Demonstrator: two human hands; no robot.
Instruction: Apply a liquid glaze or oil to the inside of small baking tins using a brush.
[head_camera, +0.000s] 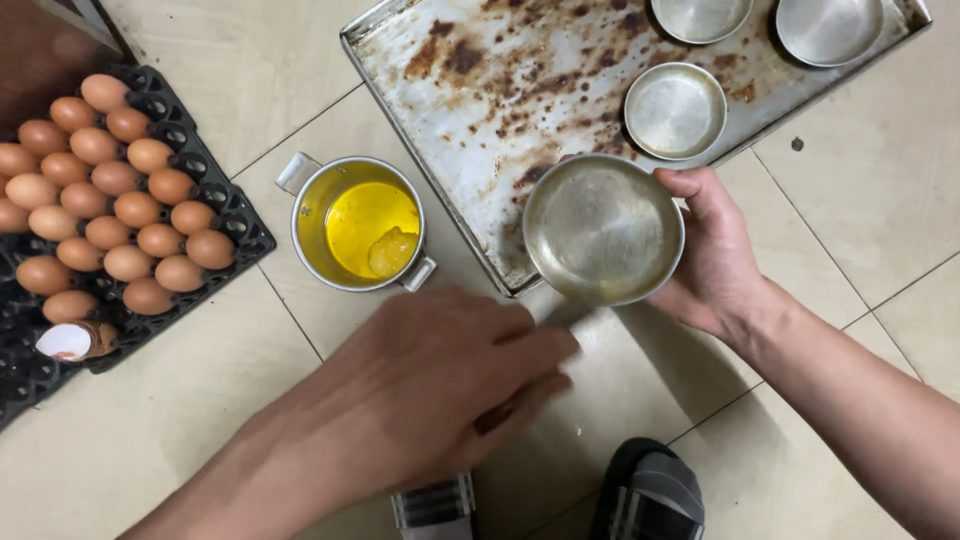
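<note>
The small round metal pan (603, 230) sits right of the frame's centre, tilted a little over the near edge of the stained baking tray (480, 100). The right hand (715, 255) holds it by the rim, fingers wrapped round its right side. The left hand (440, 385), low in the frame and blurred, is closed round something thin like a brush handle; what it grips I cannot tell for sure. Gripped by one edge only, the shiny pan could slip if it is greased and clatter onto the tiled floor. Left of it a pot of yellow fat (358, 225) stands within elbow reach and could be knocked. Further left, the egg tray (110, 190) is crowded; one shell is already broken.
</note>
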